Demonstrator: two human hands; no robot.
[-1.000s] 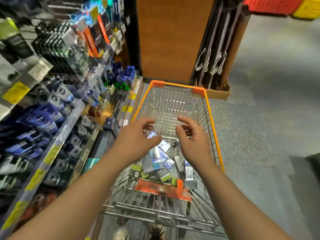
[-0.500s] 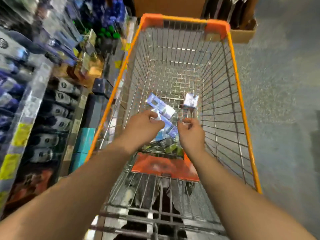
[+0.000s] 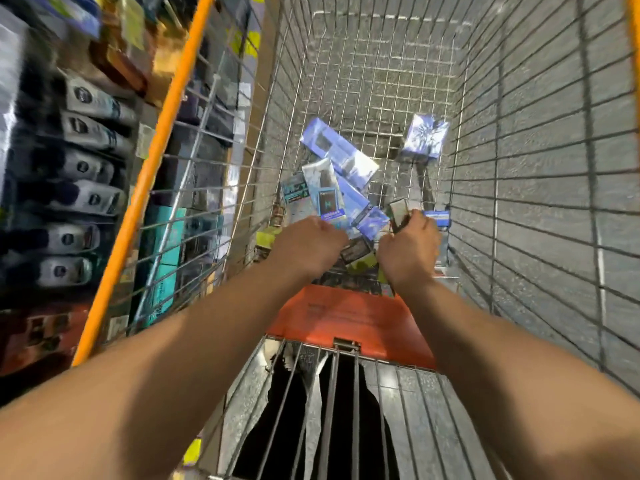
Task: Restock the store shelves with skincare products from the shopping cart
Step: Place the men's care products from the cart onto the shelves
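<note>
The step in hand was judged to be picking stock from the shopping cart (image 3: 162,133). Both hands were deep in its wire basket. The right hand (image 3: 410,247) gripped a small dark box (image 3: 398,214) with curled fingers; the left hand (image 3: 306,245) lay knuckles-up on the heap, its fingers hidden, so its hold could not be told. The basket held a loose pile of blue and white skincare boxes (image 3: 337,157), with one blue box (image 3: 424,138) apart near the right wall. The next move would call for lifting the boxes clear to the shelves (image 3: 79,168) on the left.
</note>
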